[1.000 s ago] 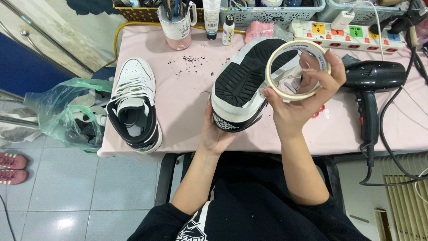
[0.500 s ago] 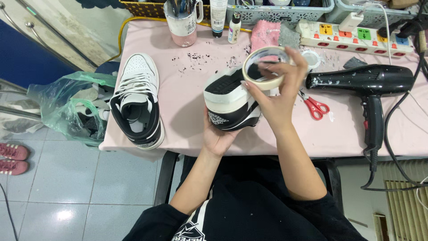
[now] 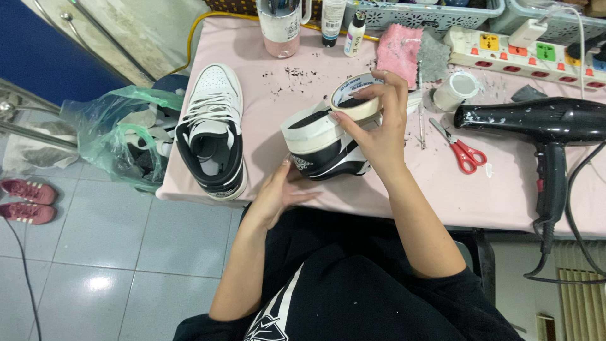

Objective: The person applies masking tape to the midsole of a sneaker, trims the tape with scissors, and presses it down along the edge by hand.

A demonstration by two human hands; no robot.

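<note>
A black and white high-top shoe (image 3: 319, 148) lies on its side on the pink table (image 3: 404, 196), with cream tape along its sole edge. My right hand (image 3: 375, 129) grips a roll of masking tape (image 3: 355, 96) and presses it against the top of the shoe. My left hand (image 3: 281, 192) is open below the shoe's heel, fingers spread, just off or barely touching it. A second matching shoe (image 3: 211, 136) stands upright near the table's left edge.
Red-handled scissors (image 3: 464, 151), a black hair dryer (image 3: 543, 126), a white cup (image 3: 456, 89), a pink cloth (image 3: 399, 53), a power strip (image 3: 524, 50), bottles and a mug (image 3: 281, 25) sit on the table. A green plastic bag (image 3: 120, 142) hangs left. Pink shoes (image 3: 28, 201) lie on the floor.
The shoe has been lowered from sole-up in the air to the table. My right hand brought the tape roll down onto it. My left hand let go of the shoe.
</note>
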